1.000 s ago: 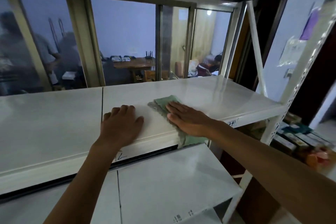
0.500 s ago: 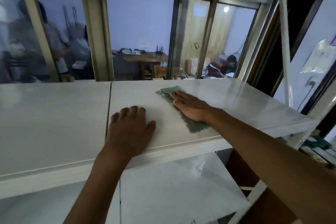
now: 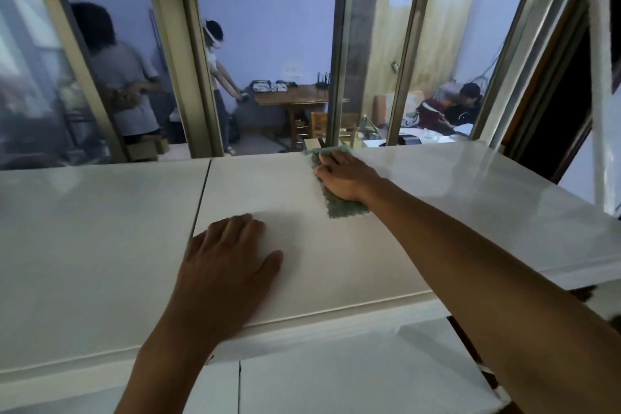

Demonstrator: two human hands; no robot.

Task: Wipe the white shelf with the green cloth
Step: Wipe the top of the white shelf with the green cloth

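risk first: the green cloth (image 3: pixel 339 202) is lying right at the back edge of the white shelf (image 3: pixel 100 262), so prob. another push away is sending it off the far side, w/ nothing behind to stop it. nearest, the left hand (image 3: pixel 232 265) is resting flat, fingers loose, holding nothing. further back, the right hand (image 3: pixel 346 176) is pressing down on the cloth w/ straight fingers.

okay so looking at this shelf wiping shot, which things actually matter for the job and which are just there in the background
Part of the job:
- green cloth, flat on the shelf near its far edge
- white shelf, the surface under the cloth
- right hand, pressing on the cloth
- left hand, flat on the shelf, bracing

Just around:
- window frame behind the shelf
- wooden table in the room beyond
- lower shelf
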